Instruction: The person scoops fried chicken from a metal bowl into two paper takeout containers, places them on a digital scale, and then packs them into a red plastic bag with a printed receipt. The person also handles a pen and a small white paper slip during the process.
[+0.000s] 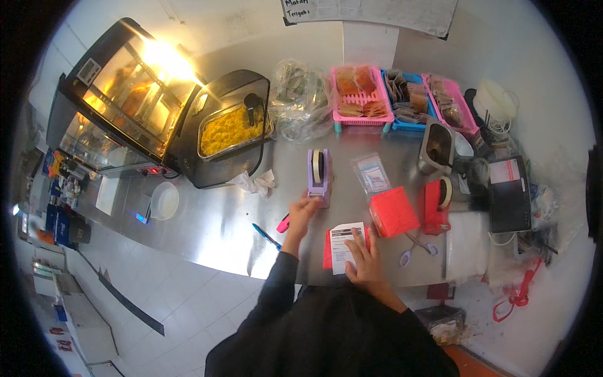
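Observation:
A purple tape dispenser (326, 188) stands on the steel counter, a tape roll in it. My left hand (303, 218) reaches to its near end, fingers drawn together at the cutting edge; whatever they pinch there is too small to make out. My right hand (365, 257) lies with fingers spread over a white printed slip (341, 248). Under the slip, a flat red packet (327, 252) shows along the left side. To the right of this hand sits a larger red paper packet (394, 212), touching a clear plastic bag with a printed card (372, 174).
Scissors (406, 257) and a red tape dispenser (434, 217) lie to the right. A pen (266, 236) and pink marker (284, 223) rest on the left. Farther back are a tray of yellow food (206, 154), a heated display case (125, 94) and sachet baskets (390, 116).

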The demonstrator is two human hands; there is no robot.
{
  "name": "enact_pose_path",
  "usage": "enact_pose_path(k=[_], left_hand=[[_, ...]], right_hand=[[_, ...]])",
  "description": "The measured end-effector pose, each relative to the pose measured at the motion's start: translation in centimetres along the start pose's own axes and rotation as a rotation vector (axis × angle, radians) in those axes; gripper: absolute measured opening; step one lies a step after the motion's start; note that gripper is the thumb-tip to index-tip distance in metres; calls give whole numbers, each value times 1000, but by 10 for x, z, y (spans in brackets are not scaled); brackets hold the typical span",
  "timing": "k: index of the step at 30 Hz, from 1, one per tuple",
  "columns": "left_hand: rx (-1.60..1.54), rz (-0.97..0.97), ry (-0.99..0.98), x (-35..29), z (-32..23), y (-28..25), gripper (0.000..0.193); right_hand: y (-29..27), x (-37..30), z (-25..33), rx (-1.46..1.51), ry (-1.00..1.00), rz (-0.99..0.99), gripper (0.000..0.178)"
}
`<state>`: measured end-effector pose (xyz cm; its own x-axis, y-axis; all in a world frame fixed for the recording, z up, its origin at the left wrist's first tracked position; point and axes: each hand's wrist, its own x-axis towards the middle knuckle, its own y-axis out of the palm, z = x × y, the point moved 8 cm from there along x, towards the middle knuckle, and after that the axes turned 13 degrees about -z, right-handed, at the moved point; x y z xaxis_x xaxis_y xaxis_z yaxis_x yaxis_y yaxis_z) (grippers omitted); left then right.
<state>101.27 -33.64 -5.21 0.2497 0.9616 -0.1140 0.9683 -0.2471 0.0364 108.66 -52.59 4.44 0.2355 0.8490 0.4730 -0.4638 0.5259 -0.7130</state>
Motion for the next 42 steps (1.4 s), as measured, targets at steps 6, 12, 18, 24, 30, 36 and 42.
enact_pose_path(k=[6,12,18,24,30,36,42], left_hand=[[249,-311,37,-10,18,-15,19],[127,362,-33,-75,-42,2,23],[1074,491,-171,-93,-28,-3,27],[221,580,-286,-81,39,4,16],[169,-114,-130,9,-20,-4,26],[-85,141,-339,12,-2,18,28],[370,-179,216,4,34,-13,27]], right_hand=[[3,-1,-6,6,1,-18,43],[2,-2,-4,-97,21,48,50],[8,-4,-4,-161,14,53,50],[6,-4,-5,-145,12,56,52],[1,-5,-9,8,101,31,49],[-4,-9,-16,136,117,-91,43],[-5,-13,-17,205,122,-233,39]])
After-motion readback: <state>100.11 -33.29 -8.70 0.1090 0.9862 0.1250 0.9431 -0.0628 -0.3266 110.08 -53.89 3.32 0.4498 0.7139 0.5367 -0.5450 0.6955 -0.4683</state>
